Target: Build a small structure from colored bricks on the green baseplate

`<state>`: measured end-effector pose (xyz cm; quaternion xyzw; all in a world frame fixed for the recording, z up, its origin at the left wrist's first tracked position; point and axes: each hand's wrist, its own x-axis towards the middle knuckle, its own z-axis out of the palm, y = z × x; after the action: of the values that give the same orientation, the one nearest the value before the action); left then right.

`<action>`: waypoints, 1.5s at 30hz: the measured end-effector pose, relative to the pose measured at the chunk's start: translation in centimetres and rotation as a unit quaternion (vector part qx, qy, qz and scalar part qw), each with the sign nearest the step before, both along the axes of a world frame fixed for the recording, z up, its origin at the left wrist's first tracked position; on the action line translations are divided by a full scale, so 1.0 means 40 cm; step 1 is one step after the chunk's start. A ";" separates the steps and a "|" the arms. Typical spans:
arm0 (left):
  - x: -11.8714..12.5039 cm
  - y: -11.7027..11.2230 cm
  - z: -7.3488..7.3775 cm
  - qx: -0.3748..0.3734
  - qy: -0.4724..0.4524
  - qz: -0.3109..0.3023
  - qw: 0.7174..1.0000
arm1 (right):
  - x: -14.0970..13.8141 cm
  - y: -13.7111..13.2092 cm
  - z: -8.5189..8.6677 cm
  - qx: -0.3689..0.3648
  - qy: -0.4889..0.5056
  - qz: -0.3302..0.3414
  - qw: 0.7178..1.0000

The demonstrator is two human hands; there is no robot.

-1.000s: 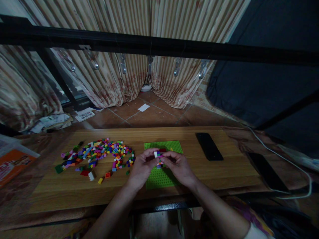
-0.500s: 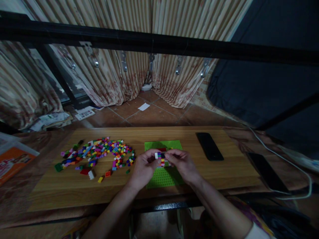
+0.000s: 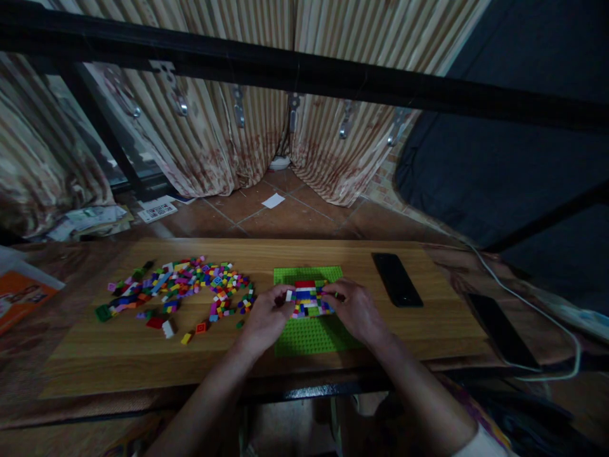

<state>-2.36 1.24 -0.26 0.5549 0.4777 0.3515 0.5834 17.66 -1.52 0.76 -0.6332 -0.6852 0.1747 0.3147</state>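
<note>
A green baseplate (image 3: 311, 336) lies on the wooden table. On its far half stands a block of toy bricks (image 3: 308, 295) in rows of red, white, blue, yellow and other colours. My left hand (image 3: 266, 317) is at the block's left side, thumb and forefinger pinched on a small white brick (image 3: 288, 296). My right hand (image 3: 356, 310) is at the right side, its fingertips closed together by the block's edge. What sits between those right fingertips is too small and dark to make out.
Many loose coloured bricks (image 3: 183, 279) are spread over the table's left part, with a yellow brick (image 3: 186, 338) nearer me. One black phone (image 3: 397, 279) lies right of the baseplate. Another dark phone (image 3: 502, 330) and a white cable (image 3: 533, 304) lie beyond the table's right end.
My hands have moved apart and lower, to either side of the brick block. The white and dark bricks held up between both hands are separated; the white one stays in my left fingers.
</note>
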 end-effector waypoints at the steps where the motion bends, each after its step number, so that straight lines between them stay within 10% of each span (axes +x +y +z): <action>1: 0.000 -0.001 -0.005 0.002 0.008 -0.006 1.000 | -0.007 0.003 -0.001 0.007 -0.022 0.003 1.000; 23: -0.008 -0.001 -0.013 0.008 -0.005 -0.027 1.000 | -0.004 0.023 -0.012 0.024 -0.032 0.027 0.999; 45: -0.010 0.002 -0.026 0.023 0.016 -0.039 0.999 | 0.004 0.034 -0.037 -0.037 0.074 -0.083 0.993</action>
<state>-2.77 1.34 -1.30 0.5918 0.4565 0.3307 0.5762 17.83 -0.18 -0.72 -0.6843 -0.5982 0.2194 0.3546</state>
